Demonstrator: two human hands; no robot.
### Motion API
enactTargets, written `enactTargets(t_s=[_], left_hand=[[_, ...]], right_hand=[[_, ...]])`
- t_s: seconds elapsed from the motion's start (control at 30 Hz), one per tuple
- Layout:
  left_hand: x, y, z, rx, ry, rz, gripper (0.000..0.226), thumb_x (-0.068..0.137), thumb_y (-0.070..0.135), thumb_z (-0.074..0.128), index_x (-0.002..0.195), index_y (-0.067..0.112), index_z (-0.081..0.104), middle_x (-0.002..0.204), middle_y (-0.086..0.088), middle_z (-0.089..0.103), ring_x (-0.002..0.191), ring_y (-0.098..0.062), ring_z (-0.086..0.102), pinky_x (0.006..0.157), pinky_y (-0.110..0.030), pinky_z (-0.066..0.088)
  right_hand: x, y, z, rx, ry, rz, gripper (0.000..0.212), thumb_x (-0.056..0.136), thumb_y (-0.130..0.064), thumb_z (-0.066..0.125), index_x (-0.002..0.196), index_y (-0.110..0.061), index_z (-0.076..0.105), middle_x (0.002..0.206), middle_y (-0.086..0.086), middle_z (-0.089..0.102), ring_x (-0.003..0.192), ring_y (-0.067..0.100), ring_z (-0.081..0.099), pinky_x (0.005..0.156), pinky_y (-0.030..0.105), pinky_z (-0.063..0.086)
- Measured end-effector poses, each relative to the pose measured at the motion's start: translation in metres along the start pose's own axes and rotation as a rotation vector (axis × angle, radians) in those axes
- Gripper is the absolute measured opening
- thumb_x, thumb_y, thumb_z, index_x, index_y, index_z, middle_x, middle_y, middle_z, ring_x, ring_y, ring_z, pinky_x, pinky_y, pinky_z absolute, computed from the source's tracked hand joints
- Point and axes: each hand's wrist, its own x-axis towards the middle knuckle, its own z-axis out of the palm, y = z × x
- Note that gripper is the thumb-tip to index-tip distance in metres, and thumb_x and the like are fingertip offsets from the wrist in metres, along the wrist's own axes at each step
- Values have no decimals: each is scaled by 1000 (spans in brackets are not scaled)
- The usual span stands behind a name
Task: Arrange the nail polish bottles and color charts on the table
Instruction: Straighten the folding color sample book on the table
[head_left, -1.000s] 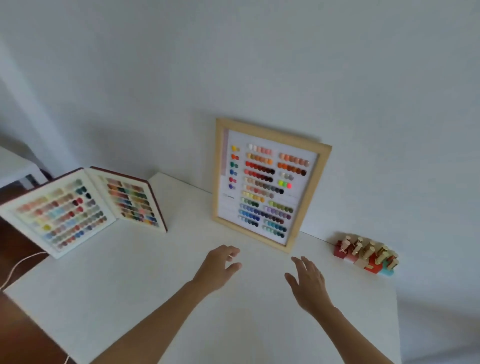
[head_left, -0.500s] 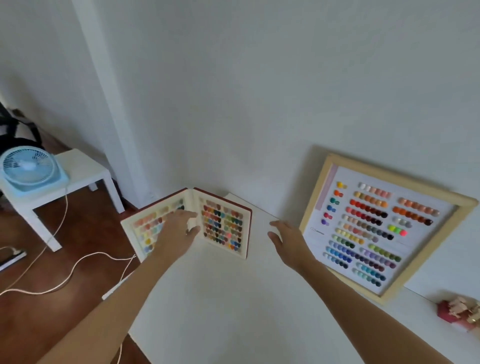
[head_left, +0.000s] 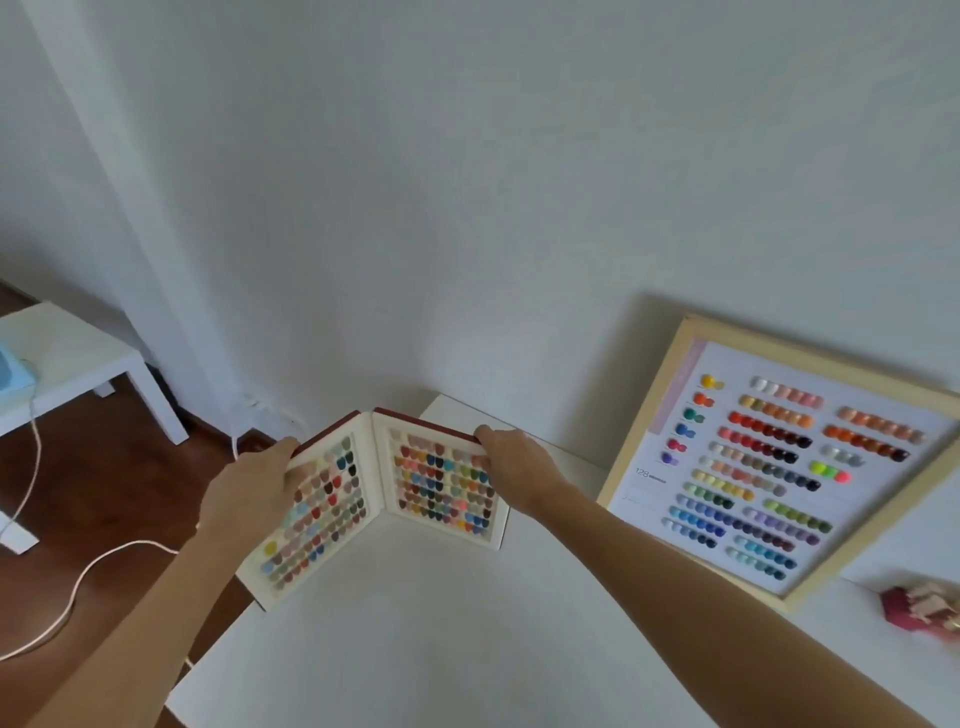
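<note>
A folding color chart book stands open like a V at the far left corner of the white table. My left hand grips the top outer edge of its left panel. My right hand grips the top outer corner of its right panel. A large wood-framed color chart leans against the wall to the right. Nail polish bottles with red bases and pale caps sit at the right edge, partly cut off by the frame.
To the left, a white side table holds a light blue fan, mostly out of frame. A white cable runs across the brown wooden floor. The white wall rises right behind the table.
My view swung left and both hands reached from the table's middle to the folding chart book. Each hand has closed on one panel's top edge.
</note>
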Motion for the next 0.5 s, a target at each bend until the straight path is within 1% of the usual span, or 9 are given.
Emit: enactTargets(t_s=[0.1,0.2,0.3,0.4,0.47,0.5], left_hand=[[17,-1,1,-3,9,59,22,92,37,52,101,17,54,65,-1,62,55,-24,61,56,-36,55],[41,10,3,-13,25,109,24,92,42,51,99,19,56,64,3,61,49,-17,54,53,-32,51],[70,33,4,-46,29,147,20,92,39,53,96,20,56,65,3,62,54,-19,58,56,-30,48],[98,60,7,-110,34,161,16,91,33,57,95,18,58,73,-2,68,61,-23,62,60,-31,46],[114,78,9,-125,9,166,15,92,31,56,95,16,58,77,-3,69,65,-24,63,60,-31,47],[121,86,12,-130,-5,168,14,92,30,56,95,17,57,78,-2,68,64,-21,63,58,-30,47]], right_hand=[[15,14,-5,-33,-20,12,21,91,-16,57,111,-13,49,99,8,67,77,20,64,61,27,51],[29,35,-19,-61,-13,49,20,90,-10,56,109,-13,51,96,9,68,75,22,64,58,28,50],[42,56,-38,-64,14,93,16,91,-11,55,107,-13,52,95,11,68,73,24,64,58,31,52],[55,77,-55,-85,32,141,14,93,-12,54,106,-11,52,97,13,68,77,29,66,63,36,57],[63,90,-65,-115,43,162,14,93,-13,55,107,-10,52,98,14,68,77,29,67,63,35,56],[67,97,-68,-137,50,175,15,93,-13,56,107,-10,53,98,14,68,77,29,67,62,34,55]])
